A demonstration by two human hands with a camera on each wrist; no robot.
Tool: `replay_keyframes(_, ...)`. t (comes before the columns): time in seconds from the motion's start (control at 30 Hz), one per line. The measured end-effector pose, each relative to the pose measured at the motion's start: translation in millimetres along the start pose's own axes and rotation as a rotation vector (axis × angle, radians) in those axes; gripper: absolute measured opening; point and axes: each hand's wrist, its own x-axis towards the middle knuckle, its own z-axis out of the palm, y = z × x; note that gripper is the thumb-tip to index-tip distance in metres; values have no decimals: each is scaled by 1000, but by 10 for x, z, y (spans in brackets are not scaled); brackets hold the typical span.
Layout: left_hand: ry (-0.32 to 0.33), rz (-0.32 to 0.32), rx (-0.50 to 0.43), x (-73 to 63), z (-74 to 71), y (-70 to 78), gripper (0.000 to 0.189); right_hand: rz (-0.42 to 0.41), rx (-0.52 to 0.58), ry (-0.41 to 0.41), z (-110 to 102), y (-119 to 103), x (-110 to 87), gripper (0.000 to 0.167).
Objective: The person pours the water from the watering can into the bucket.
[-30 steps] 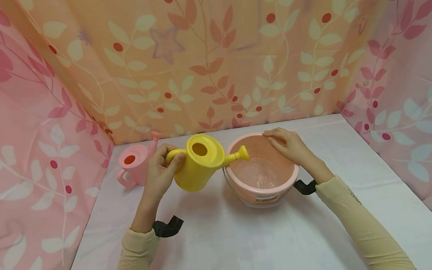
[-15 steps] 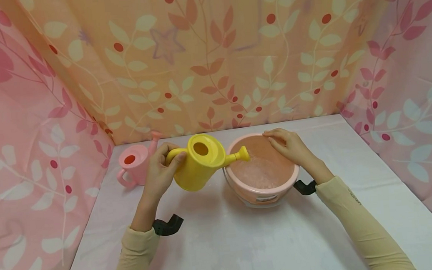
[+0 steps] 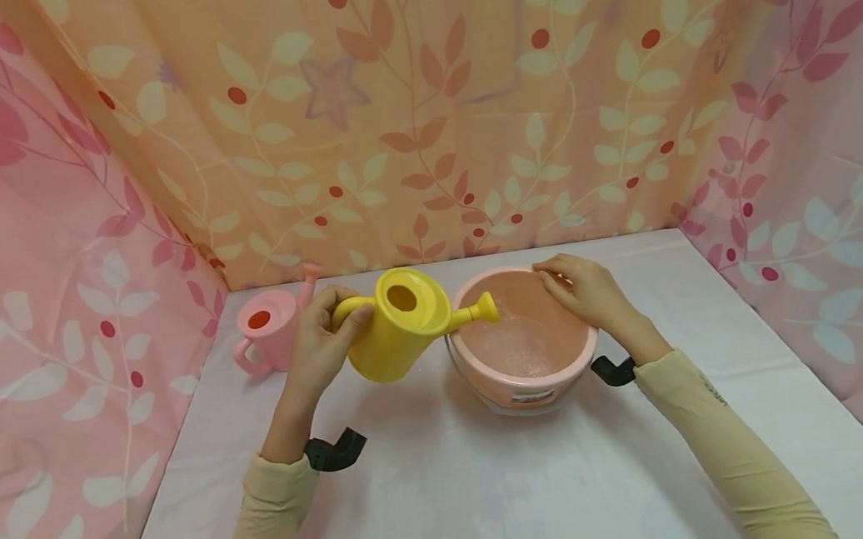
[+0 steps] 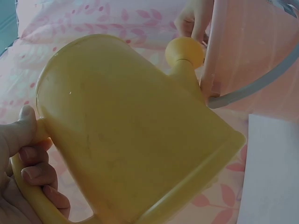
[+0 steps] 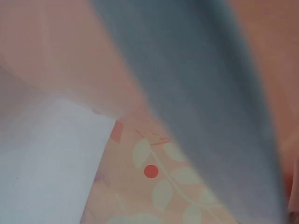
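Note:
My left hand (image 3: 319, 340) grips the handle of a yellow watering can (image 3: 391, 339), raised above the table and tilted to the right. Its spout head (image 3: 487, 306) reaches over the left rim of a pink bucket (image 3: 476, 368), in which shallow water ripples. On the bucket's far right rim, my right hand (image 3: 591, 296) holds the edge between thumb and fingers. The left wrist view shows fingers curled round the handle (image 4: 35, 198). A blurred grey bucket handle (image 5: 196, 102) crosses the right wrist view, where the right hand's fingers are hidden.
A pink watering can (image 3: 274, 335) stands at the back left, partly behind the left hand. The white tabletop (image 3: 447, 485) is bounded by a floral cloth (image 3: 422, 136) at the back and both sides.
The right hand has shifted slightly to the right along the bucket's rim. The left hand and yellow watering can stay almost still, while the ripples in the bucket vary.

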Motion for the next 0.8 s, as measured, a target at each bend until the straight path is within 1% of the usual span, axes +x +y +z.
replay_keyframes(0.1, 1, 7, 0, 5, -2, 1, 17, -5, 15, 7, -34, 13, -4, 17)
replay_keyframes(0.3, -7, 16, -8, 18, -12, 3, 16, -24, 14, -1, -97, 40, -20, 16)
replay_keyframes(0.43, -11, 16, -3, 24, -16, 9, 16, -33, 26, 4, -68, 77, -60, 17)
replay_keyframes(0.5, -11, 14, 0, 36, -18, -32, 16, -26, 38, 17, -49, 83, -78, 18)
replay_keyframes(0.6, -11, 13, 11, 44, -18, -49, 17, -11, 56, 33, -31, 80, -94, 18)
replay_keyframes(0.8, -18, 21, 8, 46, -11, 5, 16, 2, 69, 46, -11, 90, -94, 18)
